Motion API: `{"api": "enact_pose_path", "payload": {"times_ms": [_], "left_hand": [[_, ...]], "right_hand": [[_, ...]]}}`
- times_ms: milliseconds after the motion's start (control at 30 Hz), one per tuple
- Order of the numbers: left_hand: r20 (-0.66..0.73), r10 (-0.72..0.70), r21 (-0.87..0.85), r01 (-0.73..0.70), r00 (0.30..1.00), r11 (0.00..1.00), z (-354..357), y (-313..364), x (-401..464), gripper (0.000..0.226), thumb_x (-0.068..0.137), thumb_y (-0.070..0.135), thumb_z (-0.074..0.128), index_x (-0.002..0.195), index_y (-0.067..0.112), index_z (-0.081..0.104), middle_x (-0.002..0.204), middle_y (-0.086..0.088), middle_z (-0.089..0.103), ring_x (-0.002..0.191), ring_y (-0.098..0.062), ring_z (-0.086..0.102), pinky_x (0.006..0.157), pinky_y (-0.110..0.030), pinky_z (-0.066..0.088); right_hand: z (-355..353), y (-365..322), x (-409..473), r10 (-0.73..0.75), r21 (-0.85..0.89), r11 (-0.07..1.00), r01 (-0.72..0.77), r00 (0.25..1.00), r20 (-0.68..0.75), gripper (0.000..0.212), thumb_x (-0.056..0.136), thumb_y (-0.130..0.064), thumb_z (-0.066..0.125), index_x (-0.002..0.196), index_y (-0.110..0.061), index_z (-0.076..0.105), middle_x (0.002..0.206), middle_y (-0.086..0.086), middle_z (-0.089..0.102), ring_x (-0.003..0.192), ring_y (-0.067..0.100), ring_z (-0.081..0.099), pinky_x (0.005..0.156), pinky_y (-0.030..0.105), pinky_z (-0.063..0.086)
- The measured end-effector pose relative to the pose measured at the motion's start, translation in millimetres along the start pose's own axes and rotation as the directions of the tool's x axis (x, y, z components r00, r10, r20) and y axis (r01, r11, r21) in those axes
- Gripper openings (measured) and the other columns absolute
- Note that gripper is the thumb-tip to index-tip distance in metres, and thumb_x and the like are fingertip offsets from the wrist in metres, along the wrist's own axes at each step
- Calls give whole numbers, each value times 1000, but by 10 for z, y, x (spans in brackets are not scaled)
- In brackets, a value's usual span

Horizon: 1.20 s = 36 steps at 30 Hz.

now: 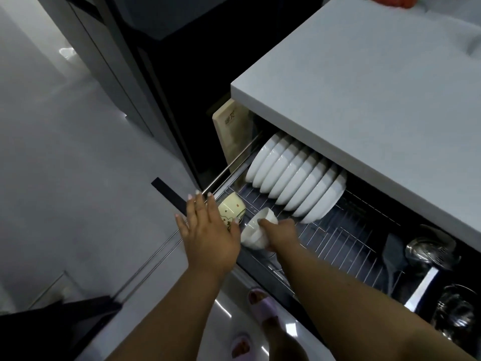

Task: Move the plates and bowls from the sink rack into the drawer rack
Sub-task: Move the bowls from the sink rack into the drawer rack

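The drawer rack [338, 246] is pulled out below the counter. A row of several white bowls [294, 178] stands on edge at its back left. My right hand [279, 231] grips a small white bowl [256, 230], tilted on its side, low over the rack's front left. Left of it lies a cream patterned cup [231, 208] on its side. My left hand [208, 233] hovers flat over that cup with fingers spread and straight, holding nothing. The sink rack is out of view.
A grey countertop [364, 100] overhangs the drawer. A wooden board [231, 131] stands at the drawer's far left end. A dark spatula [394, 254], a steel ladle [429, 251] and glassware [458, 311] fill the right end. My feet in slippers [263, 306] stand on the glossy floor.
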<state>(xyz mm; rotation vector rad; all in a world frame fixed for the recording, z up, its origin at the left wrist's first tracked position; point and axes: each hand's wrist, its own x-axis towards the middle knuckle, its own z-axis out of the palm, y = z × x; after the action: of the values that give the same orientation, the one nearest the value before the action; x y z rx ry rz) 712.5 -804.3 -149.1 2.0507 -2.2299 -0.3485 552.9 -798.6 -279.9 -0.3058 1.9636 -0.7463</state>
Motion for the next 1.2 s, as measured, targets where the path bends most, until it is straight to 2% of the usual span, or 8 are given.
{"api": "enact_pose_path", "payload": {"times_ms": [100, 200, 300, 500, 833, 1000, 1133, 1200], "left_hand": [[-12, 6, 25, -5, 1000, 1000, 27, -15, 6, 81, 85, 58, 20, 152, 11, 16, 159, -14, 13, 148, -29, 2, 115, -50, -5], [-16, 8, 20, -8, 1000, 1000, 46, -25, 10, 82, 84, 58, 19, 151, 10, 22, 158, -15, 19, 147, -30, 9, 115, -50, -4], [-20, 13, 7, -13, 1000, 1000, 68, -36, 16, 78, 84, 54, 27, 148, 9, 31, 155, -16, 26, 145, -32, 16, 115, -53, 2], [-16, 20, 16, -20, 1000, 1000, 76, -47, 26, 75, 86, 53, 32, 146, 10, 35, 153, -16, 32, 144, -33, 22, 114, -56, 11], [-5, 25, 17, -25, 1000, 1000, 62, -57, 27, 76, 84, 54, 29, 145, 10, 38, 151, -17, 35, 143, -35, 24, 114, -57, 12], [41, 21, 51, -23, 999, 998, 31, -40, 26, 76, 83, 53, 33, 146, 10, 35, 153, -17, 31, 144, -34, 19, 114, -56, 5], [81, 15, 74, -21, 997, 997, -36, -11, 17, 79, 84, 57, 21, 148, 11, 31, 155, -16, 25, 146, -32, 11, 114, -56, -4], [76, 19, 45, -23, 997, 999, -102, 23, 9, 83, 82, 59, 13, 147, 10, 32, 154, -17, 27, 145, -32, 13, 115, -57, -5]], "right_hand": [[125, -164, -118, 14, -9, 1000, -14, 1000, 16, 98, 31, -61, 68, 110, -4, 57, 103, 14, 65, 89, 33, 66, 74, 52, 58], [231, -398, -326, 50, -70, 996, -49, 999, 2, 82, 56, -48, 76, 118, -4, 47, 113, 13, 58, 102, 35, 61, 81, 51, 56], [349, -470, -276, 54, -139, 989, -57, 998, -26, 69, 60, -47, 72, 109, -9, 40, 117, 14, 57, 104, 34, 60, 82, 49, 56], [527, -544, -131, 54, -212, 976, -52, 999, 0, 77, 71, -39, 73, 128, -2, 36, 125, 17, 55, 112, 33, 57, 92, 43, 51], [494, -531, -59, 76, -212, 975, -58, 994, 77, 97, 71, -62, 68, 139, -2, 33, 133, 17, 53, 116, 36, 56, 94, 48, 50], [232, -660, -117, 3, -154, 988, 11, 996, 92, 82, 73, -63, 65, 119, 4, 51, 117, 20, 61, 105, 36, 62, 85, 40, 52], [-76, -892, -309, -135, -106, 984, 142, 989, 67, 51, 81, -55, 62, 75, -5, 59, 70, 10, 61, 73, 29, 62, 69, 34, 49], [-256, -1000, -471, -197, -52, 979, 199, 980, 41, 53, 74, -62, 60, 75, -10, 59, 69, 6, 60, 70, 26, 58, 70, 35, 47]]}}
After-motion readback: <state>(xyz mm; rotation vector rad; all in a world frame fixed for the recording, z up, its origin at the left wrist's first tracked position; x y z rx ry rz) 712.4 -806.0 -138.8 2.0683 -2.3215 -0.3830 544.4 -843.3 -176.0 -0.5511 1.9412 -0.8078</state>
